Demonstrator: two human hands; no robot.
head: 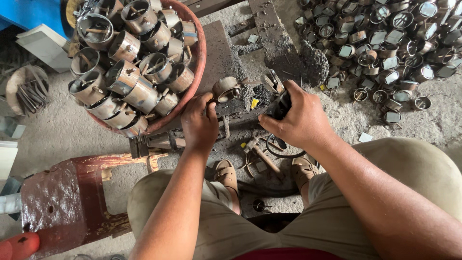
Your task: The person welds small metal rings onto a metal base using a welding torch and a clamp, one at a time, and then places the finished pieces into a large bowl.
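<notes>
My left hand (199,123) grips a short metal ring-shaped cylinder (226,89) and holds it against a dirty metal work block (226,53). My right hand (296,118) is closed around the black handle of a tool (278,103) whose head (273,81) sits just right of the cylinder. Dark metal dust (262,94) lies between the two hands. My knees and sandalled feet (226,173) show below the hands.
A red basin (198,53) at the upper left is heaped with several similar metal cylinders. A large pile of cylinders (385,43) covers the floor at the upper right. A rusty red metal frame (62,192) stands at the lower left. A hammer (264,159) lies between my feet.
</notes>
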